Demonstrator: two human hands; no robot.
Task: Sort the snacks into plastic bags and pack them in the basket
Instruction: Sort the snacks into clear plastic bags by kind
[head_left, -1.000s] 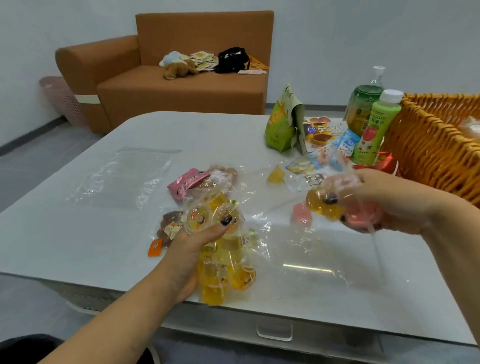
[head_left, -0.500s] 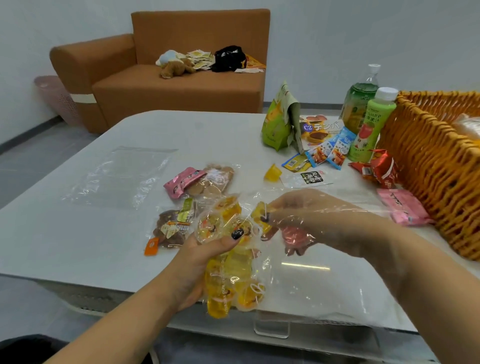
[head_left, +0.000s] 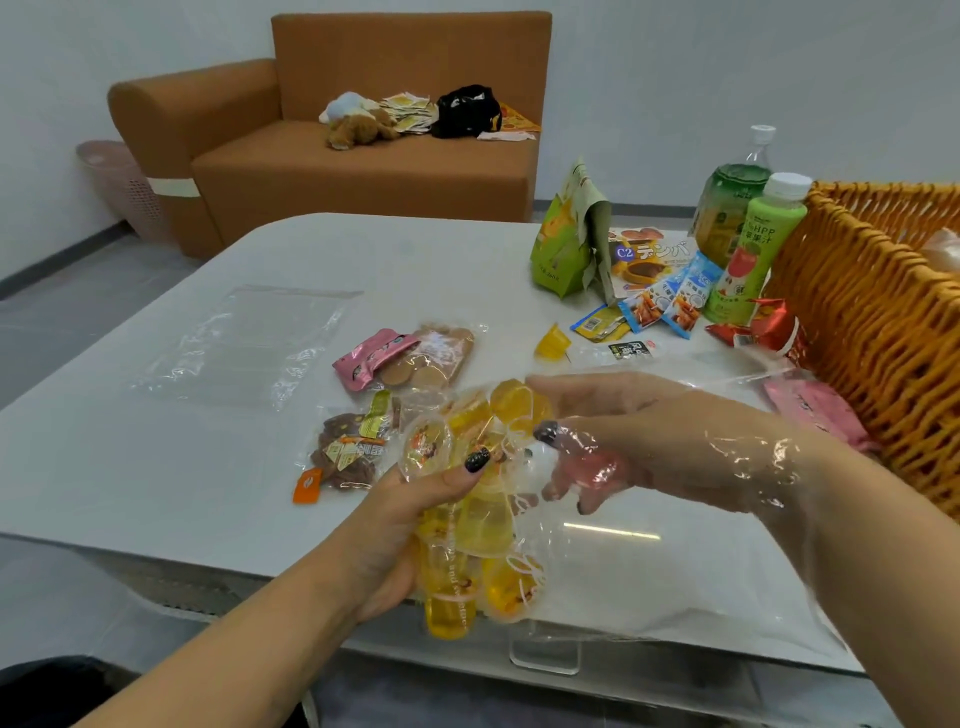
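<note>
An empty clear plastic bag lies flat on the left part of the white table. To its right sit a pink snack packet touching a clear pack of round biscuits, and nearer the front edge a clear pack of brown dried snacks with a small orange sachet just beside it.

The left hand comes up from below and grips the outside of a second clear plastic bag, thumb curled over the top of the yellow jelly cups bunched inside. This bag hangs over the front edge of the table. The right hand is pushed inside the bag through its mouth, the film wrapping the wrist; its fingers are curled around a pink jelly cup.

Beyond the hands, a lone yellow jelly cup stands on the table near a clear packet with a black label. Further back are a green snack pouch, a biscuit box and blue-and-white packets. Two bottles, a green tea bottle and a light green juice bottle, stand just beside the wicker basket at the right edge. Red wrappers and a pink packet lie against the basket's wall.
</note>
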